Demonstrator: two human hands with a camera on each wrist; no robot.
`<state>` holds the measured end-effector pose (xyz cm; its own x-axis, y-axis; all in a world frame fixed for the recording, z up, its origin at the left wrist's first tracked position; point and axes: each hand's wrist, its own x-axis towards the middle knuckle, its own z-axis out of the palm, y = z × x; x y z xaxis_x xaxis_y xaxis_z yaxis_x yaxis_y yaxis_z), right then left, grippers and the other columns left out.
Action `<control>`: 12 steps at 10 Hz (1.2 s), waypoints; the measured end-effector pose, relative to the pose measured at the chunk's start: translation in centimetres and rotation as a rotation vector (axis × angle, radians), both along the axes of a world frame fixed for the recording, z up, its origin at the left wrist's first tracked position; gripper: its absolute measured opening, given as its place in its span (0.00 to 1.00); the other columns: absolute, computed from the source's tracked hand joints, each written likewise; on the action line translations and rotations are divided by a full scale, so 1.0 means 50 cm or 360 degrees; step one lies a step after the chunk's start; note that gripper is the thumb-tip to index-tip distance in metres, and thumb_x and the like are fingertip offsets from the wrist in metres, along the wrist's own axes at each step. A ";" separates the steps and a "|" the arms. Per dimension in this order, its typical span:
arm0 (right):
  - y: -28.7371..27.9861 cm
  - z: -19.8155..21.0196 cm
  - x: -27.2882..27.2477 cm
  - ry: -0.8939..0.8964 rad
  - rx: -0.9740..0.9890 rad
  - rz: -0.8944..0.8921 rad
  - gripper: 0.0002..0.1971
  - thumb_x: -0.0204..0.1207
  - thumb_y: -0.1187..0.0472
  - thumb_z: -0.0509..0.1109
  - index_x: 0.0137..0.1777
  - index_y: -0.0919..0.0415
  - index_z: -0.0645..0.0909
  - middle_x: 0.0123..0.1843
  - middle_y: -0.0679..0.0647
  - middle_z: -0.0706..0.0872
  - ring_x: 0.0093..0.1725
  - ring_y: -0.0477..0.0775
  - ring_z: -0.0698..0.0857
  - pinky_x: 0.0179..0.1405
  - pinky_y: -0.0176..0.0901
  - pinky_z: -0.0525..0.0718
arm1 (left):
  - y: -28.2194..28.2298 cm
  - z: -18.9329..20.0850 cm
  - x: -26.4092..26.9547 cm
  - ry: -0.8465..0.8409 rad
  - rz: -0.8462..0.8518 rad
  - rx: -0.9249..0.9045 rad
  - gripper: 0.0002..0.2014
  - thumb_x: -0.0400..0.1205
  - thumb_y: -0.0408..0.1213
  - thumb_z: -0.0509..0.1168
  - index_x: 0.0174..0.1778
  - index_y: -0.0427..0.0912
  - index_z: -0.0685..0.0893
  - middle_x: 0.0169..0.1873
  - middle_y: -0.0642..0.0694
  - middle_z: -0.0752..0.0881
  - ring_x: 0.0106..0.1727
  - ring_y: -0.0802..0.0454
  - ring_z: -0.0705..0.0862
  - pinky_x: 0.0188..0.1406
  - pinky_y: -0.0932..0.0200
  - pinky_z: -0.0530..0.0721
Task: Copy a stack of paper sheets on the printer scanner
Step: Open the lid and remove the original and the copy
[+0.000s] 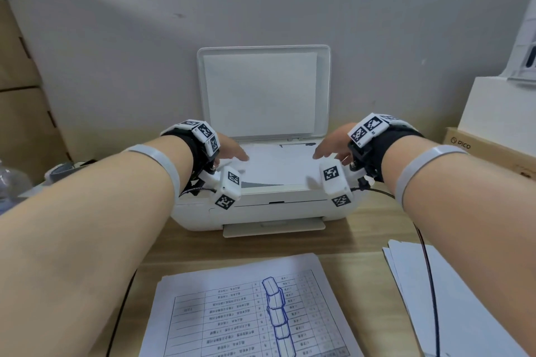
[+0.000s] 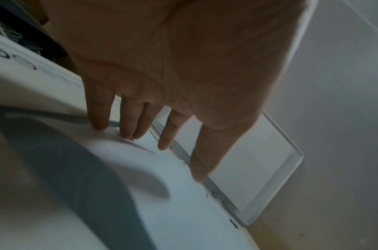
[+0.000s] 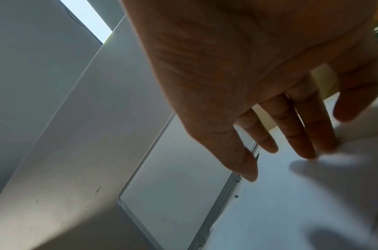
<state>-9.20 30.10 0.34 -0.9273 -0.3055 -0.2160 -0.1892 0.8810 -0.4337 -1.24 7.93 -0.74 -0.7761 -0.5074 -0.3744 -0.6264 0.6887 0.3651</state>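
- Two hands work a single white sheet (image 1: 278, 166) on the scanner bed of a white printer (image 1: 261, 211), whose lid (image 1: 264, 90) stands raised against the grey wall (image 1: 261, 3).
- The left hand (image 1: 229, 149) lies at the sheet's left edge, fingers (image 2: 100, 116) straight and spread, tips touching the paper; nothing is gripped.
- The right hand (image 1: 330, 145) mirrors it at the right edge, fingers (image 3: 308, 135) extended with tips on the paper, the palm apart from it.
- The two hands are well apart, one on each side of the bed, and appear to be squaring the sheet to the glass; a dark wedge of bare glass shows at the sheet's near left corner.
- A printed form (image 1: 249, 310), with a table and blue pen sketches, lies face up on the wooden desk (image 1: 362, 229) in front of the printer.
- A second pile of white sheets (image 1: 452, 298) lies to the right of it, near the person's right forearm; which pile is waiting and which is finished cannot be told.
- The output tray (image 1: 272, 226) at the printer's front looks bare of paper.
- Judged from this, the job is mid-cycle: one page placed, with the lid yet to be shut, the copy started, and the remaining sheets to follow.
- A brown PICO carton (image 1: 493, 153) sits at the right.
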 end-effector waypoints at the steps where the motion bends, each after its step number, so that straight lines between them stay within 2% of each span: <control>1: -0.002 -0.006 0.010 0.0000 0.0001 0.0015 0.20 0.83 0.54 0.68 0.71 0.64 0.78 0.40 0.49 0.77 0.34 0.47 0.78 0.29 0.40 0.77 | 0.005 -0.005 0.010 -0.0147 -0.0235 -0.0312 0.45 0.70 0.71 0.67 0.72 0.36 0.77 0.64 0.39 0.83 0.59 0.43 0.83 0.57 0.51 0.83; 2: -0.003 -0.006 0.011 0.0019 -0.0024 0.0007 0.20 0.83 0.54 0.68 0.70 0.63 0.78 0.39 0.47 0.76 0.34 0.47 0.77 0.32 0.41 0.78 | 0.014 -0.008 0.020 -0.0182 -0.0395 -0.0480 0.46 0.70 0.71 0.67 0.77 0.42 0.73 0.74 0.42 0.76 0.70 0.42 0.78 0.68 0.48 0.80; 3: 0.001 -0.007 0.007 0.0053 -0.0052 0.0006 0.21 0.82 0.52 0.69 0.70 0.62 0.78 0.38 0.48 0.75 0.34 0.48 0.77 0.39 0.42 0.79 | 0.010 -0.012 0.022 -0.0113 -0.0430 -0.0477 0.48 0.69 0.64 0.74 0.83 0.55 0.62 0.78 0.49 0.69 0.73 0.44 0.76 0.73 0.45 0.77; 4: 0.003 -0.010 0.000 0.0026 -0.0145 -0.0031 0.21 0.83 0.52 0.68 0.71 0.63 0.77 0.38 0.50 0.75 0.33 0.50 0.76 0.30 0.40 0.76 | 0.007 -0.016 0.023 0.0086 -0.0378 -0.0320 0.39 0.74 0.50 0.76 0.79 0.62 0.66 0.75 0.47 0.74 0.64 0.41 0.83 0.62 0.45 0.85; 5: 0.010 -0.016 -0.019 -0.0013 -0.0390 -0.0115 0.23 0.83 0.52 0.66 0.73 0.65 0.75 0.46 0.52 0.79 0.41 0.54 0.80 0.34 0.43 0.81 | 0.012 -0.015 0.024 0.0367 -0.0422 -0.0405 0.19 0.84 0.45 0.64 0.73 0.53 0.79 0.63 0.45 0.82 0.56 0.43 0.83 0.51 0.59 0.81; 6: 0.022 -0.019 -0.029 -0.0006 -0.0655 -0.0181 0.25 0.85 0.53 0.61 0.77 0.67 0.70 0.51 0.55 0.76 0.47 0.55 0.77 0.61 0.53 0.83 | 0.015 -0.013 0.021 0.0577 -0.0334 -0.0370 0.16 0.87 0.46 0.59 0.66 0.45 0.84 0.56 0.42 0.83 0.55 0.44 0.81 0.32 0.67 0.74; 7: 0.032 -0.010 -0.032 -0.0043 -0.0768 -0.0332 0.23 0.82 0.47 0.61 0.68 0.63 0.75 0.46 0.56 0.79 0.34 0.53 0.80 0.39 0.45 0.84 | 0.016 -0.008 0.017 0.0745 -0.0178 -0.0114 0.19 0.87 0.48 0.58 0.69 0.44 0.82 0.64 0.41 0.82 0.57 0.41 0.80 0.42 0.52 0.88; 8: 0.046 -0.012 -0.078 -0.0177 -0.0843 -0.0291 0.23 0.74 0.49 0.69 0.61 0.64 0.78 0.58 0.59 0.86 0.44 0.60 0.90 0.52 0.54 0.87 | 0.023 0.002 0.014 0.0913 -0.0059 0.0278 0.19 0.86 0.50 0.62 0.68 0.44 0.82 0.60 0.44 0.79 0.57 0.43 0.79 0.49 0.40 0.89; 9: 0.083 0.003 -0.094 -0.0111 -0.0915 -0.0319 0.14 0.68 0.65 0.71 0.52 0.70 0.80 0.56 0.65 0.89 0.52 0.62 0.90 0.55 0.53 0.87 | 0.022 0.013 0.002 0.1031 -0.0219 0.0187 0.15 0.83 0.47 0.67 0.59 0.42 0.87 0.54 0.41 0.87 0.53 0.45 0.85 0.55 0.47 0.88; 10: 0.126 0.022 -0.068 0.0056 -0.1103 -0.0370 0.13 0.75 0.64 0.69 0.59 0.62 0.79 0.54 0.61 0.87 0.41 0.54 0.88 0.30 0.40 0.87 | 0.034 0.021 -0.001 0.1103 -0.0393 -0.0063 0.05 0.79 0.40 0.71 0.48 0.49 0.91 0.44 0.45 0.90 0.42 0.51 0.84 0.46 0.62 0.82; 11: 0.222 0.036 -0.023 0.0051 -0.1090 -0.0417 0.10 0.79 0.64 0.68 0.58 0.60 0.77 0.52 0.57 0.85 0.38 0.50 0.86 0.28 0.39 0.85 | 0.071 0.017 -0.008 0.1125 -0.0562 -0.0075 0.11 0.79 0.33 0.71 0.54 0.51 0.92 0.45 0.54 0.91 0.48 0.56 0.87 0.51 0.65 0.79; 12: 0.315 0.030 -0.004 0.0165 -0.0853 -0.0521 0.12 0.75 0.62 0.73 0.57 0.58 0.78 0.51 0.55 0.84 0.41 0.52 0.84 0.31 0.40 0.85 | 0.134 0.005 -0.027 0.1125 -0.0712 -0.0051 0.12 0.77 0.32 0.72 0.52 0.52 0.93 0.44 0.54 0.92 0.50 0.57 0.88 0.52 0.66 0.78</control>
<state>-9.39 45.86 1.85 -0.9989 -0.0433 -0.0160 -0.0114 0.5662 -0.8242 -2.58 14.61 -0.48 -0.9534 -0.0977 0.2855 0.0778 0.8345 0.5455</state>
